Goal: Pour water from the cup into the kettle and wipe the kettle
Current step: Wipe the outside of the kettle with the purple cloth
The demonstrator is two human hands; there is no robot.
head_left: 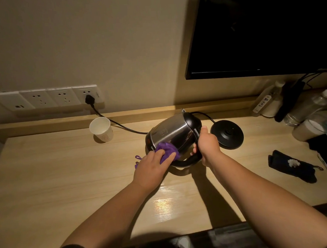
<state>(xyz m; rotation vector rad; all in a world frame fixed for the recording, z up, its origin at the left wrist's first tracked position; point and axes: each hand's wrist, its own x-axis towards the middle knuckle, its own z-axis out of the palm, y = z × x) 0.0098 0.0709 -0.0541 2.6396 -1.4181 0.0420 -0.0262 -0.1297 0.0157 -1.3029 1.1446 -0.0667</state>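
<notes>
- I log the desk (67, 187) first: light wood, running along the wall, with a bright glare patch near its front edge.
- Dark screen (258, 28) hangs on the wall at upper right, above the desk's back ledge.
- Socket strip (46, 99) sits on the wall at left; one black plug (89, 99) is in its rightmost outlet, and the cord runs across the desk behind the kettle.
- Kettle (171, 135), steel with black lid and handle, is off its base and tipped over onto its side at mid-desk, lid end toward the wall.
- Right hand (208, 144) is wrapped round the black handle, thumb up, gripping it.
- Left hand (152, 166) presses a purple cloth (167, 149) against the kettle's steel side, fingers curled over the cloth.
- Black round base (227, 134) lies flat just right of the kettle, touching neither hand.
- Bottles (311, 105) cluster at the far right edge.
- Dark folded umbrella (291, 165) lies right of the arms.
- White paper cup (101, 129) stands upright at back left, well apart from the kettle; I cannot tell its contents.
</notes>
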